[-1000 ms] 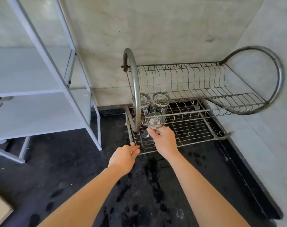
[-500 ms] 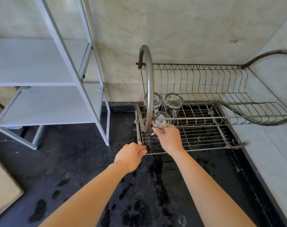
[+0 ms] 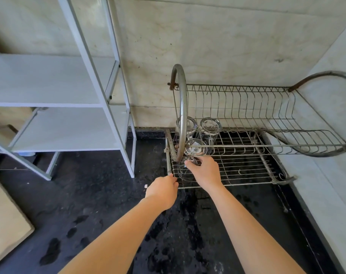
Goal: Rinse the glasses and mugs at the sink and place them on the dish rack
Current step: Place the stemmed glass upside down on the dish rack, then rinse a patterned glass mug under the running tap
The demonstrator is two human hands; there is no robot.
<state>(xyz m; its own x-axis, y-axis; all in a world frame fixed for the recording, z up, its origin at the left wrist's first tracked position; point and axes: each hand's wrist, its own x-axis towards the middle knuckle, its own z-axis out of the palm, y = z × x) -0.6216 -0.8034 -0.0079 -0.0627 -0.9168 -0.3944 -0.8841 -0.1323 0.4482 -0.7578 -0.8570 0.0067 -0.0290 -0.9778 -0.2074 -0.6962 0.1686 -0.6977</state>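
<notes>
A two-tier wire dish rack [image 3: 247, 182] stands on the wet black counter. Two clear glasses [image 3: 210, 125] stand upside down at the back left of its lower tier. In front of them stands a clear stemmed glass [image 3: 195, 148], also upside down, bowl on the wires at the front left. My right hand [image 3: 204, 172] pinches its narrow stem. My left hand [image 3: 162, 191] has curled fingers and holds the rack's front left corner wire.
A white shelf unit [image 3: 101, 99] stands on the counter left of the rack. The rack's upper plate tier [image 3: 266, 115] holds nothing. Pale walls close in behind and on the right. Water spots cover the black counter [image 3: 109, 204].
The view has swung a little, so the rack sits further right in the frame. Both hands stay at the rack's front left, the right still on the same glass.
</notes>
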